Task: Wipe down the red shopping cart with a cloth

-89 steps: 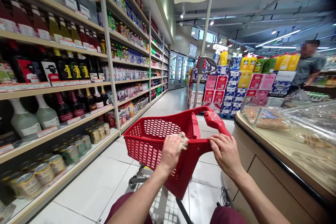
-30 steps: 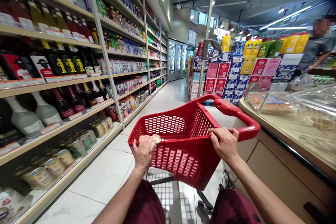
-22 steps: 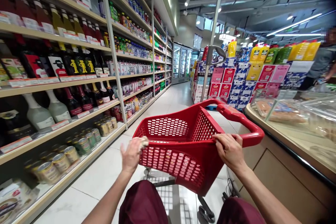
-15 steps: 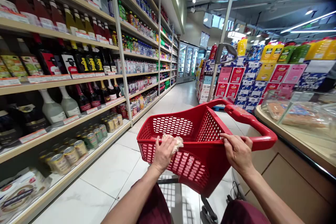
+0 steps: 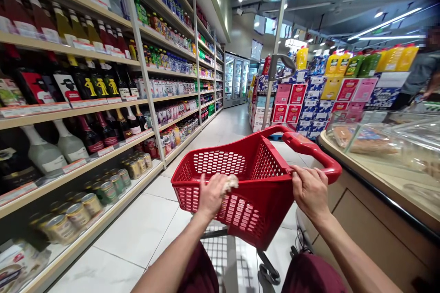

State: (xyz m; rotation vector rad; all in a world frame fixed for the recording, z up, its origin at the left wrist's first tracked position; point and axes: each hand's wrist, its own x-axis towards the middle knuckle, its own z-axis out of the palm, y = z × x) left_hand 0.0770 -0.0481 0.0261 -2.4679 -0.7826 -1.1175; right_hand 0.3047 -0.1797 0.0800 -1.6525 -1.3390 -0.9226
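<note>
A red plastic shopping cart [image 5: 275,206] with perforated basket walls stands right in front of me. My left hand [image 5: 212,197] presses a crumpled, pale cloth [image 5: 230,184] against the top rim of the near side wall. The cloth pokes out past the fingers, and part of it is hidden under the hand. Over the rim near the handle end, my right hand [image 5: 311,191] has its fingers curled round the edge, gripping the cart. Just beyond that hand is the thick red push handle [image 5: 316,153].
Bottle and can shelves [image 5: 103,149] run along the left. On the right, a counter [image 5: 364,178] carries clear packages close to the cart handle. Stacked drink cartons [image 5: 309,100] and a metal post [image 5: 275,64] stand behind. A person [image 5: 417,68] is at the far right.
The view has shifted a little to the right, so the shelves and cart sit further left. The left hand with the cloth stays on the rim. A person has appeared at the far right.
</note>
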